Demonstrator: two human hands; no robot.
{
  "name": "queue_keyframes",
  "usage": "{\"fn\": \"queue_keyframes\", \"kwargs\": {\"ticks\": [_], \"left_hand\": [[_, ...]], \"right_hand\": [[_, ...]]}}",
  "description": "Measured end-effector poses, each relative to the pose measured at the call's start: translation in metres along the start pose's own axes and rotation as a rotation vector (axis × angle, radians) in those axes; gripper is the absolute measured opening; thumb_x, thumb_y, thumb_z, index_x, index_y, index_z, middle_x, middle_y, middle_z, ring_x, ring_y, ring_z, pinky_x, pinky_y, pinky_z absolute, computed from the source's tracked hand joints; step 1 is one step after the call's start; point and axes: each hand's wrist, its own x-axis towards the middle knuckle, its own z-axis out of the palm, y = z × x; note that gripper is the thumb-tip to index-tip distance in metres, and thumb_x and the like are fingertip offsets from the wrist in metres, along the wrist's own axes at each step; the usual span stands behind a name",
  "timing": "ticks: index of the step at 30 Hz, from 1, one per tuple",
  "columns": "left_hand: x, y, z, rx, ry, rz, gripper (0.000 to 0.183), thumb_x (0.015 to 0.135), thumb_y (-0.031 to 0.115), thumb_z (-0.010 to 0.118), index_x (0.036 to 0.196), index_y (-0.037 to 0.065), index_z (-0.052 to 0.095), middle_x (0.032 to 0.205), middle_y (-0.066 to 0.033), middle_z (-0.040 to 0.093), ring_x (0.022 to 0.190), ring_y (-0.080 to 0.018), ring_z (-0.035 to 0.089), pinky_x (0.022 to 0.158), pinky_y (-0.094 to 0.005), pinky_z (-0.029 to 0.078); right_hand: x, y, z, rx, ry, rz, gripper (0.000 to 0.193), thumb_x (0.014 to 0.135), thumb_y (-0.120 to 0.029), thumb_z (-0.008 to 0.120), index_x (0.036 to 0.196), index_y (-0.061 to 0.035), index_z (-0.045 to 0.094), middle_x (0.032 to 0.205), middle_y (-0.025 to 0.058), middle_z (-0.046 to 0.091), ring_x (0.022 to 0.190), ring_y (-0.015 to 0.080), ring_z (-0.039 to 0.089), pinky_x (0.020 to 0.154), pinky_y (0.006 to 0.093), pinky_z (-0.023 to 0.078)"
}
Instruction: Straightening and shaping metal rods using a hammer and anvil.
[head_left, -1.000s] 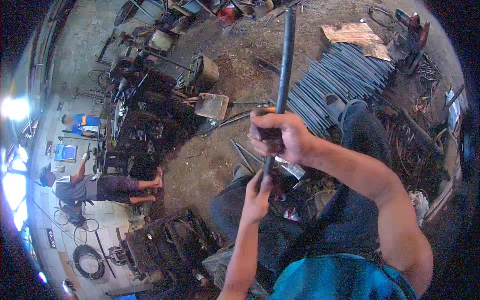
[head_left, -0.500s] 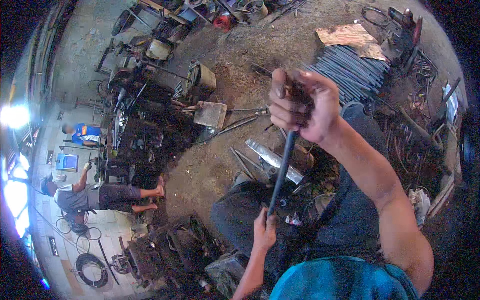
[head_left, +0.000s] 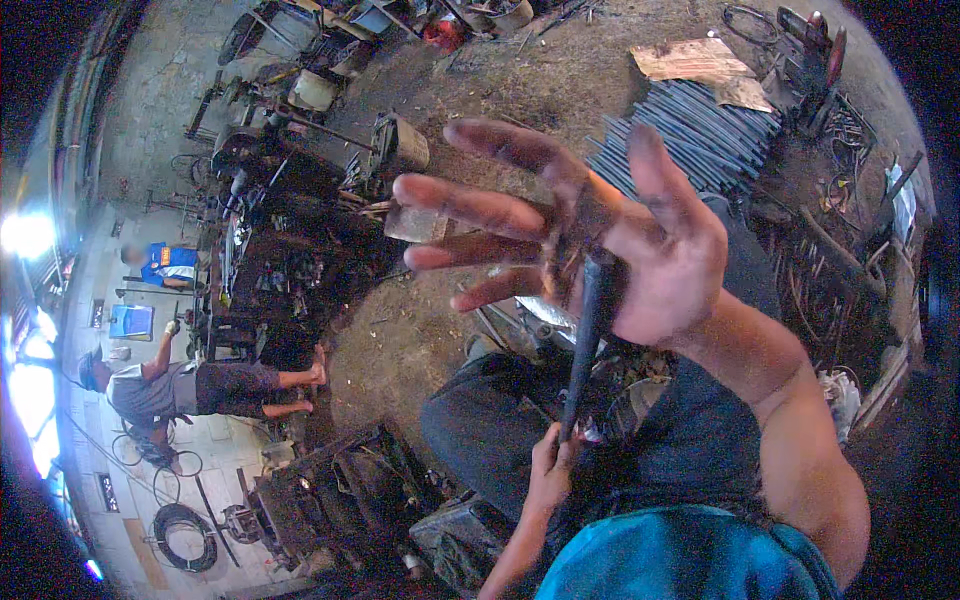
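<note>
1 dark rod (head_left: 585,350) slants between the 2 hands; at its lower end, the left hand (head_left: 551,468) is closed around it; at its upper end, the right hand (head_left: 628,238) spreads wide, gripping nothing, though whether the palm touches the rod I cannot tell; beyond the rod lies a pile of grey rods (head_left: 690,135).

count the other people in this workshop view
2: a person in a blue-and-white top at far left, and a person in a grey shirt and cap just below in the picture. Others may be hidden.
</note>
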Motion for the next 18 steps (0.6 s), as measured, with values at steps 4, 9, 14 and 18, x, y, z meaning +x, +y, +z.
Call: {"fn": "queue_keyframes", "kwargs": {"ticks": [4,9,14,18], "left_hand": [[-0.006,0.019,0.0,-0.192,0.017,-0.013,0.037,0.09,0.036,0.056,0.099,0.001,0.056,0.081,-0.0015,0.053,0.068,-0.0108,0.046,0.058,-0.0258,0.037],[-0.005,0.029,-0.007,-0.553,-0.049,-0.211,0.05,0.077,0.049,0.065,0.084,0.0,0.057,0.07,-0.0017,0.049,0.058,-0.0138,0.044,0.049,-0.0293,0.032],[0.001,0.031,-0.016,-0.933,-0.282,-0.466,0.047,0.073,0.039,0.068,0.092,-0.001,0.055,0.063,-0.0007,0.044,0.052,-0.0125,0.036,0.046,-0.0283,0.029],[0.0,0.018,-0.022,-1.041,-0.364,-0.432,0.044,0.074,0.034,0.067,0.095,-0.002,0.054,0.063,0.0,0.042,0.051,-0.0118,0.034,0.045,-0.0278,0.028]], "right_hand": [[-0.001,-0.002,0.004,0.05,-0.028,-0.001,0.086,0.086,-0.07,0.02,0.147,-0.0106,0.007,0.149,0.0256,0.013,0.132,0.0429,0.029,0.104,0.0475,0.031],[-0.002,-0.009,0.01,0.09,-0.084,-0.014,0.088,0.085,-0.073,0.021,0.148,-0.0142,0.002,0.15,0.0241,0.007,0.135,0.0433,0.022,0.106,0.0473,0.028],[-0.003,-0.008,0.01,0.089,-0.088,-0.008,0.089,0.084,-0.074,0.02,0.148,-0.0149,-0.001,0.151,0.0227,0.006,0.136,0.0429,0.02,0.107,0.0473,0.027],[-0.001,-0.002,0.007,0.089,-0.082,-0.009,0.09,0.083,-0.074,0.02,0.148,-0.015,0.0,0.151,0.0207,0.007,0.136,0.0419,0.021,0.106,0.0476,0.028]]}}
